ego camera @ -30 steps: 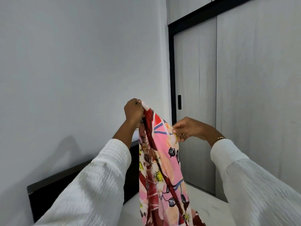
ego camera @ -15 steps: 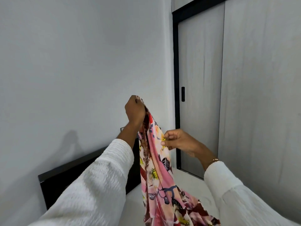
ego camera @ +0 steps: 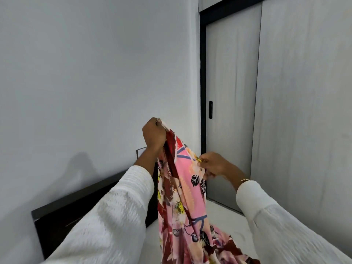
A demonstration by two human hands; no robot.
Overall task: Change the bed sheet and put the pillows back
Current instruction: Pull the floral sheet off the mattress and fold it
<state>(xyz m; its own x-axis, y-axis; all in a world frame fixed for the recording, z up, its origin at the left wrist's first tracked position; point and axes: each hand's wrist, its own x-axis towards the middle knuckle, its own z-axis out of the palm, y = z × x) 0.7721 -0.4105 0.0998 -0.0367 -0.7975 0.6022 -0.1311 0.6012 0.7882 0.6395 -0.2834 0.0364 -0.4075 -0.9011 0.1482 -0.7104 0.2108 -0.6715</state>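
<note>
My left hand (ego camera: 154,134) grips the top corner of a pink and dark red floral bed sheet (ego camera: 185,195), raised before a white wall (ego camera: 85,82). My right hand (ego camera: 213,164) pinches its edge lower down. The sheet hangs bunched, trailing onto the white mattress (ego camera: 226,218).

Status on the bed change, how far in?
Early. Done: the white mattress surface by the dark headboard looks bare. In hand: the left hand grips the top edge of the pink and red floral sheet, held up bunched, while the right hand pinches its edge lower down; the rest hangs down out of frame. Left: spreading and tucking it, then the pillows, none in view.
</note>
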